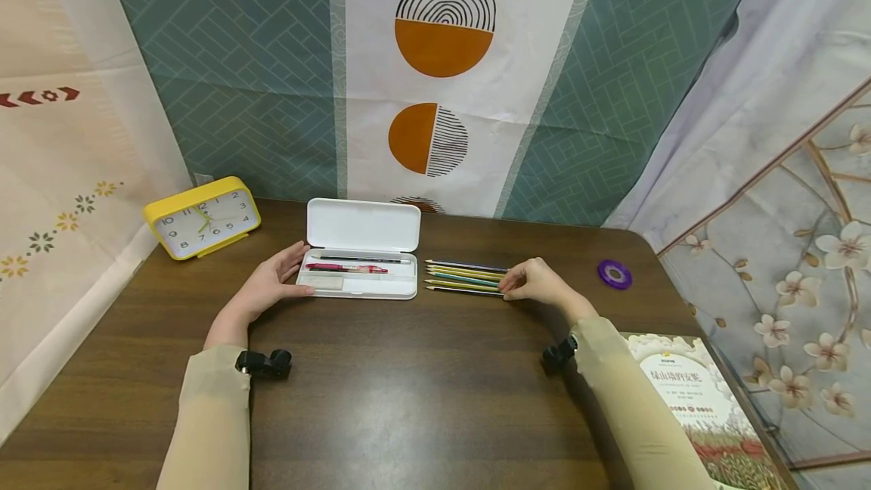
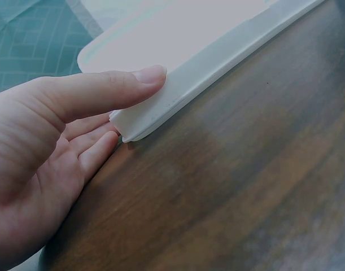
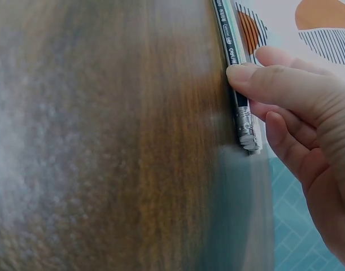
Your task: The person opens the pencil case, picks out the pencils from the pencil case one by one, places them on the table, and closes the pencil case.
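Observation:
A white pencil case (image 1: 359, 296) lies with its lid (image 1: 364, 225) raised at the back. Inside are a dark pencil (image 1: 361, 258), a red pen (image 1: 347, 268) and a whitish eraser (image 1: 330, 283). My left hand (image 1: 272, 278) holds the case's left end, thumb (image 2: 132, 84) over the front corner and fingers along the side. Right of the case, several pencils (image 1: 466, 276) lie in a row, points to the left. My right hand (image 1: 537, 282) is at their other ends. Its thumb and fingers pinch the nearest one, a black pencil (image 3: 231, 53), close to its metal-banded end.
A yellow alarm clock (image 1: 204, 218) stands at the back left of the brown wooden table (image 1: 408, 392). To the right lies a purple ring-shaped item (image 1: 615, 274), and a book (image 1: 704, 399) lies at the right edge, beside my right sleeve. Patterned cloth (image 1: 272, 59) hangs behind.

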Tool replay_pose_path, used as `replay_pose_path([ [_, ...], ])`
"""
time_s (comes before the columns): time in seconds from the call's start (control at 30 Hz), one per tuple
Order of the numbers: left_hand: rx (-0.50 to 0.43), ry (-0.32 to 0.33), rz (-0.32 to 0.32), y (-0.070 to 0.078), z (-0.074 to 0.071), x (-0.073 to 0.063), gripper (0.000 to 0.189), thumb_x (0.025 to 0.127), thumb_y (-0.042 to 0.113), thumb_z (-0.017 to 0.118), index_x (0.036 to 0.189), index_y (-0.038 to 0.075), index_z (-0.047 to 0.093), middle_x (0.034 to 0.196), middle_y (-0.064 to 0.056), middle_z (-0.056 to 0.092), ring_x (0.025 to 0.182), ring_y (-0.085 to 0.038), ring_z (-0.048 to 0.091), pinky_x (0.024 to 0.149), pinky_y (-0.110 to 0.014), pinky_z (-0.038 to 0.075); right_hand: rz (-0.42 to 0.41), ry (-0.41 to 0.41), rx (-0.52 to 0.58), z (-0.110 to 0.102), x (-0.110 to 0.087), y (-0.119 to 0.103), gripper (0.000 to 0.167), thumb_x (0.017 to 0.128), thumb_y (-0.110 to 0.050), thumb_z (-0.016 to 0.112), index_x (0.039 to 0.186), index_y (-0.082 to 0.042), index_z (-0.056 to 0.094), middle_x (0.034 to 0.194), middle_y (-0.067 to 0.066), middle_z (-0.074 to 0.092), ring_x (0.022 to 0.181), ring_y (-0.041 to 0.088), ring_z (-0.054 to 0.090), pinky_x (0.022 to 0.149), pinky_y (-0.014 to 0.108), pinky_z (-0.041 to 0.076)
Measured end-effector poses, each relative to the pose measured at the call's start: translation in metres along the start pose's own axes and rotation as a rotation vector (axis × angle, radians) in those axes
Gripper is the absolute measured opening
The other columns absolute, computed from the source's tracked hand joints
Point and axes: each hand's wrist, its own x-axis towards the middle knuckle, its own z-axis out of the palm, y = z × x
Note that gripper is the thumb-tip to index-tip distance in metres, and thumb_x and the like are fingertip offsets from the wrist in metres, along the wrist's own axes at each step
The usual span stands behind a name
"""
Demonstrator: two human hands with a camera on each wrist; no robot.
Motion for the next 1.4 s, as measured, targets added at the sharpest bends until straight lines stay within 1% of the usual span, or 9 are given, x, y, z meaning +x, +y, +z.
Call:
replay_pose_path([
  [0.13, 0.003, 0.000, -0.007, 0.000, 0.000, 0.000, 0.107, 0.080, 0.022, 0.082, 0.157, 0.003, 0.010, 0.162, -0.017, 0.021, 0.149, -0.034, 0.022, 0.119, -0.045, 0.023, -0.004, -0.007, 0.010, 0.000, 0.000, 0.000, 0.012, 0.078, -0.004, 0.080, 0.090, -0.003, 0.077, 0.084, 0.008, 0.076, 0.073, 0.010, 0.072, 0.065, 0.022, 0.061],
  [0.4, 0.003, -0.003, -0.005, 0.000, -0.001, 0.000, 0.106, 0.080, 0.022, 0.082, 0.157, 0.002, 0.011, 0.161, -0.018, 0.022, 0.149, -0.034, 0.022, 0.118, -0.037, 0.025, 0.001, -0.018, 0.031, 0.000, -0.001, 0.002, 0.015, 0.077, -0.002, 0.080, 0.091, -0.002, 0.077, 0.084, 0.009, 0.076, 0.074, 0.009, 0.071, 0.068, 0.022, 0.061],
  [0.6, 0.003, 0.001, -0.006, 0.000, 0.000, 0.000, 0.106, 0.080, 0.021, 0.082, 0.157, 0.003, 0.011, 0.161, -0.017, 0.022, 0.149, -0.034, 0.023, 0.118, -0.041, 0.024, -0.017, -0.011, 0.051, -0.001, -0.001, 0.002, 0.019, 0.076, -0.002, 0.081, 0.094, 0.001, 0.076, 0.088, 0.012, 0.076, 0.075, 0.011, 0.072, 0.069, 0.024, 0.062],
  [0.77, -0.001, -0.002, -0.007, 0.001, 0.000, 0.000, 0.106, 0.080, 0.021, 0.082, 0.157, 0.003, 0.011, 0.161, -0.018, 0.022, 0.149, -0.034, 0.022, 0.118, -0.043, 0.023, 0.000, 0.002, 0.056, -0.004, -0.001, -0.001, 0.022, 0.077, -0.004, 0.081, 0.097, 0.000, 0.075, 0.090, 0.012, 0.076, 0.074, 0.009, 0.070, 0.065, 0.024, 0.061],
  [0.87, 0.000, -0.003, -0.010, 0.001, -0.001, 0.000, 0.106, 0.080, 0.022, 0.082, 0.157, 0.003, 0.011, 0.162, -0.017, 0.021, 0.149, -0.034, 0.022, 0.118, -0.044, 0.023, -0.001, 0.017, 0.068, -0.005, 0.001, -0.003, 0.023, 0.079, -0.006, 0.080, 0.099, 0.002, 0.075, 0.090, 0.014, 0.075, 0.074, 0.009, 0.069, 0.061, 0.022, 0.060],
  [0.93, 0.001, -0.004, -0.010, 0.001, -0.001, 0.000, 0.106, 0.080, 0.022, 0.082, 0.157, 0.003, 0.011, 0.162, -0.017, 0.021, 0.149, -0.034, 0.022, 0.118, -0.044, 0.022, -0.002, 0.032, 0.060, -0.006, 0.001, -0.010, 0.023, 0.079, -0.005, 0.080, 0.100, 0.003, 0.075, 0.090, 0.015, 0.075, 0.074, 0.013, 0.070, 0.061, 0.020, 0.059],
  [1.1, 0.004, -0.001, -0.004, 0.001, -0.001, 0.000, 0.106, 0.080, 0.022, 0.082, 0.157, 0.002, 0.011, 0.161, -0.018, 0.022, 0.149, -0.034, 0.022, 0.118, -0.043, 0.023, 0.005, 0.096, 0.057, -0.008, 0.007, -0.019, 0.020, 0.080, -0.005, 0.079, 0.099, 0.002, 0.075, 0.087, 0.012, 0.075, 0.074, 0.014, 0.070, 0.064, 0.020, 0.058],
  [1.17, 0.004, -0.001, -0.004, 0.001, -0.001, 0.000, 0.106, 0.080, 0.022, 0.082, 0.156, 0.002, 0.011, 0.161, -0.018, 0.022, 0.149, -0.034, 0.023, 0.118, -0.041, 0.024, -0.004, 0.118, 0.073, -0.008, 0.011, -0.018, 0.020, 0.081, -0.006, 0.079, 0.099, 0.002, 0.075, 0.086, 0.010, 0.075, 0.074, 0.011, 0.069, 0.063, 0.020, 0.057],
  [1.4, 0.003, -0.002, -0.009, 0.000, -0.001, -0.001, 0.106, 0.080, 0.022, 0.082, 0.157, 0.003, 0.011, 0.161, -0.017, 0.022, 0.149, -0.034, 0.022, 0.118, -0.042, 0.023, -0.023, 0.146, 0.151, -0.006, 0.024, -0.031, 0.024, 0.082, -0.005, 0.078, 0.103, 0.004, 0.073, 0.090, 0.015, 0.075, 0.078, 0.027, 0.071, 0.065, 0.025, 0.059],
])
